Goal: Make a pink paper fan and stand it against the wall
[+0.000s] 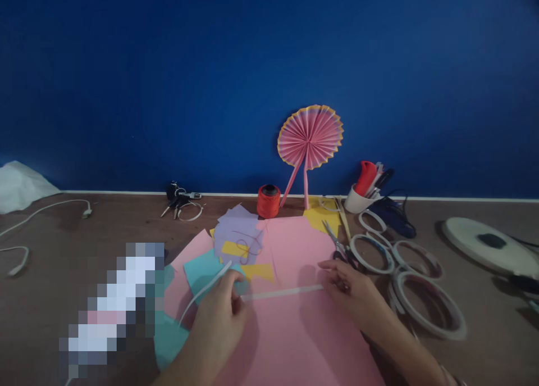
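My left hand [219,313] and my right hand [353,290] lie on a large pink paper sheet [295,330] on the floor. A thin white strip of tape [282,292] stretches between them. My right hand's fingers pinch its right end. My left hand pinches the other end, and a loose white backing strip [202,293] curls away to the left from that hand. Scissors [337,245] lie just beyond my right hand.
Several tape rolls [425,302] lie to the right. Purple, yellow and teal paper pieces [238,240], an orange thread spool [268,200], a pink paper fan [309,139], keys [181,200], a cup of pens [362,198], cables and a white round lamp base [484,243] lie before the blue wall.
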`<move>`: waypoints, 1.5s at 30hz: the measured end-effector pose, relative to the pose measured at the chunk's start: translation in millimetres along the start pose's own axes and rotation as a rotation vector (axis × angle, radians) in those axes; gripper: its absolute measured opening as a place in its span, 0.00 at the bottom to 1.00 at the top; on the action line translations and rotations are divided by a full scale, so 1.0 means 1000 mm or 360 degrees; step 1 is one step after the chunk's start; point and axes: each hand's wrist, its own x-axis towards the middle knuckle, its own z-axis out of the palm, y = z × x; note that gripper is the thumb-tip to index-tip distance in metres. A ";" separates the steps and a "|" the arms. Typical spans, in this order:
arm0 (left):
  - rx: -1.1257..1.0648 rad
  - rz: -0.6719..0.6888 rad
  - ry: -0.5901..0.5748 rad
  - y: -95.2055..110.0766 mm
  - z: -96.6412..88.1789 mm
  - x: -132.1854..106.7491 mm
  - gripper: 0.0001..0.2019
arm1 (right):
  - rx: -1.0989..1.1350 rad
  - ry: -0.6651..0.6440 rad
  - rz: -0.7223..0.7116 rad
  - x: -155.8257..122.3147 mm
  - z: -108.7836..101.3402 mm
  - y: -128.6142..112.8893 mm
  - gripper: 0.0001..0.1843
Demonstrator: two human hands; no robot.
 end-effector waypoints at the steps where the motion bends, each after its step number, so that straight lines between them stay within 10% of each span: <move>1: 0.0001 0.0004 0.0000 0.000 0.000 0.000 0.18 | 0.0009 0.0000 0.0003 0.000 0.000 0.000 0.19; 45: 0.0048 0.0124 0.0048 -0.003 -0.001 -0.005 0.14 | -0.0146 -0.0042 -0.0118 -0.004 -0.003 0.007 0.16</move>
